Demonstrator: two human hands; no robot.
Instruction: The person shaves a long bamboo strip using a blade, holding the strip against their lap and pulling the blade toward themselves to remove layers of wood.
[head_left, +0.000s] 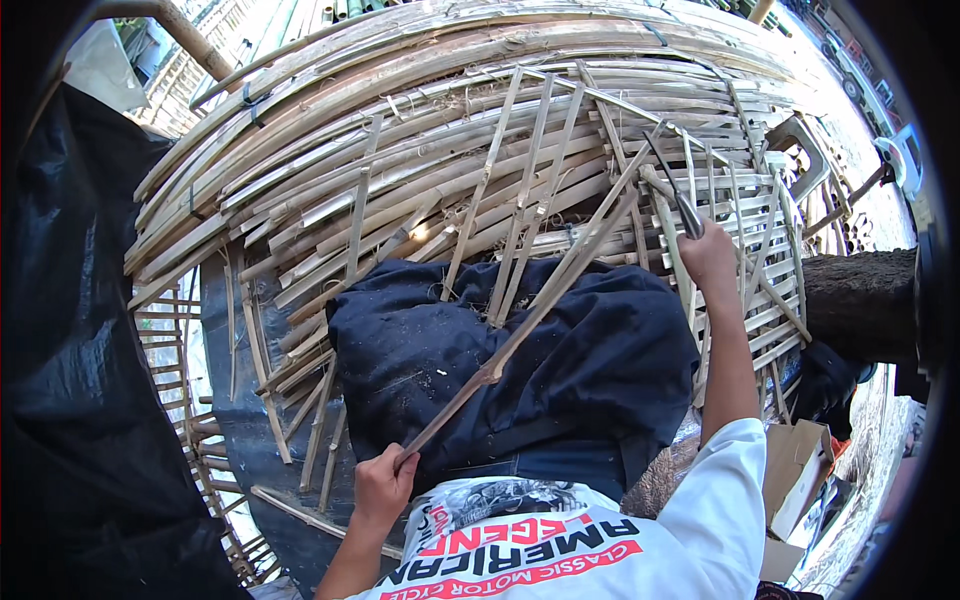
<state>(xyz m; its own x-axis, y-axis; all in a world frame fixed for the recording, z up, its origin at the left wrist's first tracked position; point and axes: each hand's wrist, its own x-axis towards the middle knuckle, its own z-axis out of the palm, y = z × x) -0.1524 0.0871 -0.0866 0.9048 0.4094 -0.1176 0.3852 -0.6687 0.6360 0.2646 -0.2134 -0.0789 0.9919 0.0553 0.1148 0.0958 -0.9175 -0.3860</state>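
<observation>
Around, bamboo strips (300,160), black sheeting (75,330); box (796,462)

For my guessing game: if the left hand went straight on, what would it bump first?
Probably the dark blue cloth; depth is unclear, so the left hand might pass above it.

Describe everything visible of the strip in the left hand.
The long, narrow strip looks like split bamboo, brown near the left hand, paler farther up, with a knobby joint partway. The hand grips its lower end; it slants up and right across the dark cloth. Its upper end is hard to make out.
</observation>
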